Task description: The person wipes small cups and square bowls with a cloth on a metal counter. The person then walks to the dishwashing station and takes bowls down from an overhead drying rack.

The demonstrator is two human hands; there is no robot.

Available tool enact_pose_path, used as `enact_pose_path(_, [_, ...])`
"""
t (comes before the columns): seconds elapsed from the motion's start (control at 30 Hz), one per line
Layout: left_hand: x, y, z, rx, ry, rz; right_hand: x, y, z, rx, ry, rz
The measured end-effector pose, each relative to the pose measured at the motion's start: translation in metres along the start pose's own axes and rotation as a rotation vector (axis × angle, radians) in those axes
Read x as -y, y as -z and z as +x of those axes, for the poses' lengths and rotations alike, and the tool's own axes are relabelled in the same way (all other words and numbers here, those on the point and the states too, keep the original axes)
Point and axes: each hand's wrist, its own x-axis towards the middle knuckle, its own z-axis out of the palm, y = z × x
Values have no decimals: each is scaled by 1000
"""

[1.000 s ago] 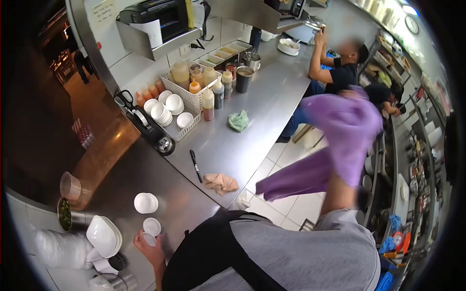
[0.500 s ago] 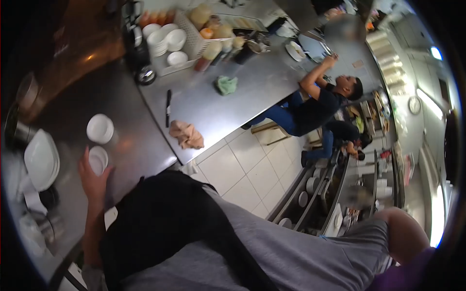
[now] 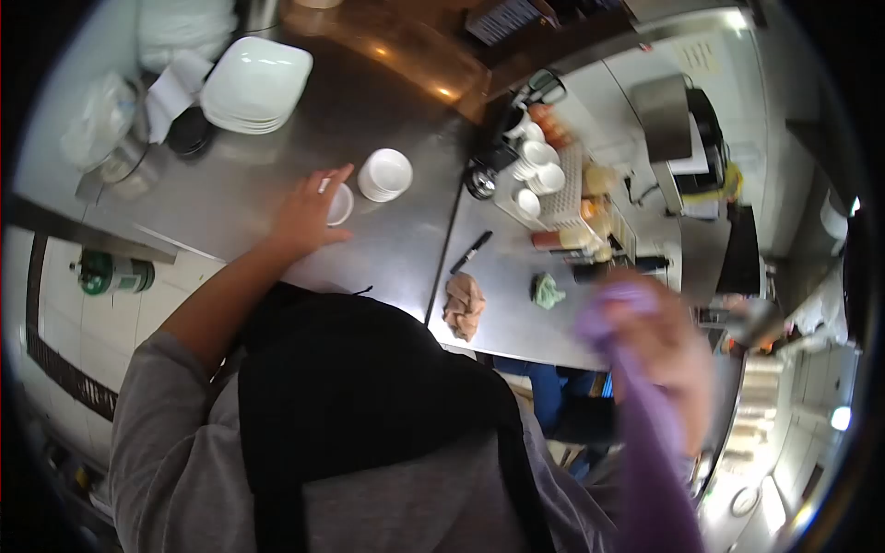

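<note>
My left hand (image 3: 302, 219) reaches over the steel counter, with its fingers stretched and its thumb apart around a small white bowl (image 3: 340, 205). The hand covers part of that bowl, so the contact is not clear. A short stack of white bowls (image 3: 385, 175) stands just beyond my fingertips. On the right, my right hand (image 3: 678, 359) is raised close to the camera and smeared by motion. It is closed on a purple cloth (image 3: 650, 442), which hangs down in front of my body.
Square white plates (image 3: 256, 85) are stacked at the far left. Across the counter seam lie a black marker (image 3: 472, 252), a brown cloth (image 3: 464, 306) and a green cloth (image 3: 547, 291). A white basket (image 3: 569, 184) holds bottles behind them. A green gas cylinder (image 3: 115, 273) is on the floor.
The view has swung left and levelled out. My right hand has come up into sight with the purple cloth, earlier only at the lower edge. My left hand stays by the small bowl.
</note>
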Motion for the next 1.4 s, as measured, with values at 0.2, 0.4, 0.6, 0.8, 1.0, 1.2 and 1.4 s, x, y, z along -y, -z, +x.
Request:
enact_pose_path(0.2, [8, 3, -10, 55, 10, -25, -89, -128, 169, 78, 264, 436])
enact_pose_path(0.4, [18, 2, -20, -9, 32, -141, -124, -175, 278, -56, -254, 1149])
enact_pose_path(0.6, [17, 1, -22, -14, -44, -115, -140, -218, 293, -139, -116, 1492])
enact_pose_path(0.8, [13, -3, -21, -14, -76, -19, -184, -221, 238, -106, -7, 2064])
enact_pose_path(1.0, [12, -4, -19, -5, -82, -30, -284, -117, 187, -705, -74, 2041])
enact_pose_path(1.2, [12, -4, -17, -3, -109, 1, -372, -64, 218, -664, -361, 2032])
enact_pose_path(1.4, [12, -3, -16, -2, -108, -2, -396, -59, 236, -585, -681, 1672])
